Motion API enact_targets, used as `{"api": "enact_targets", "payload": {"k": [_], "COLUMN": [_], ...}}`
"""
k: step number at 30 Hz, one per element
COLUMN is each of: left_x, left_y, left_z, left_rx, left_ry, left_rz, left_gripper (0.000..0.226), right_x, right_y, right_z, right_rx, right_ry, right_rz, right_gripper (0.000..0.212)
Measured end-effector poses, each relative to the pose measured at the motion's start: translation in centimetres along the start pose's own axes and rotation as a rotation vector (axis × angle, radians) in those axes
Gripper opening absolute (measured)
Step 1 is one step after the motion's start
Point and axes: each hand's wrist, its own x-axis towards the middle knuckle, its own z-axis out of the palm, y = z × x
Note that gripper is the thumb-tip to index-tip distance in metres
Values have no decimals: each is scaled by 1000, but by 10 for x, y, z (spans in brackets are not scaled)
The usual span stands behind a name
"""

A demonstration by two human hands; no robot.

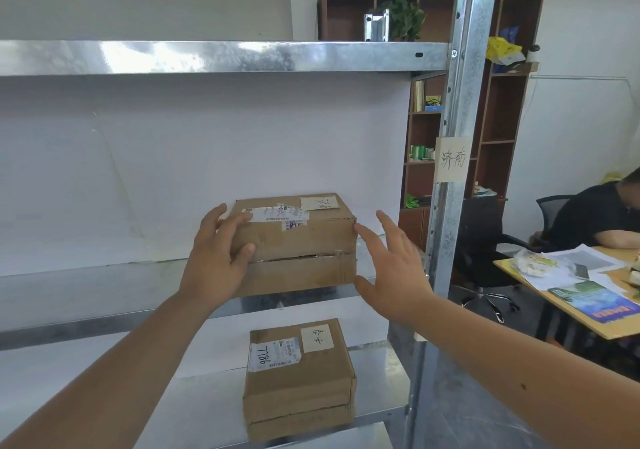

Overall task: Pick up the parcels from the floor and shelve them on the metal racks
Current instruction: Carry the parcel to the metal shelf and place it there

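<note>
Evidently the box is being settled on the middle shelf of the metal rack, its left end gripped by the left hand while the right hand is held wide open at its right corner, likely to square it.

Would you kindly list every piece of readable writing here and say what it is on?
"济南": paper tag on the rack post.
"泰安": handwritten slip on the lower parcel.
"7786", upside down: shipping label on that parcel.
Too blurred to read: the note and printed label on the upper parcel.
</note>
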Motion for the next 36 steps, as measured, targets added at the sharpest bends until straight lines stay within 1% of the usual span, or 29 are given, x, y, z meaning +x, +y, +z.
{"api": "enact_targets", "payload": {"k": [2,4,9,12,15,17,19,22,24,28,33,36], "left_x": [-2,-4,-9,-13,-17,-19,-21,-24,-28,-43,-63,-77], "left_y": [2,2,0,5,12,20,29,42,50,68,104,115], "left_z": [1,2,1,4,7,9,10,12,12,13,11,9], "left_rx": [72,146,286,308,214,119,72,145,160,111,-88,-135], "left_ry": [32,59,29,20,13,17,25,55,65,76,130,153], "left_rz": [24,31,88,62,43,26,6,-2,-9,-40,-111,-77], "left_gripper": [47,51,67,78,78,76,77,78,81,85,91,89], "right_x": [3,3,3,3,1,-2,-6,-11,-14,-23,-35,-46], "right_y": [-5,-10,-17,-22,-28,-33,-39,-46,-48,-46,-41,-40], "right_z": [3,4,2,-3,-11,-17,-23,-33,-37,-42,-48,-52], "right_rx": [-7,12,26,57,121,219,352,559,641,728,804,874], "right_ry": [-7,-10,-40,-49,-46,-34,-39,-81,-98,-115,-145,-150], "right_rz": [-27,-51,-102,-99,-95,-80,-42,32,44,43,-13,-62], "right_gripper": [93,92,94,95,93,89,84,80,80,79,78,77]}}
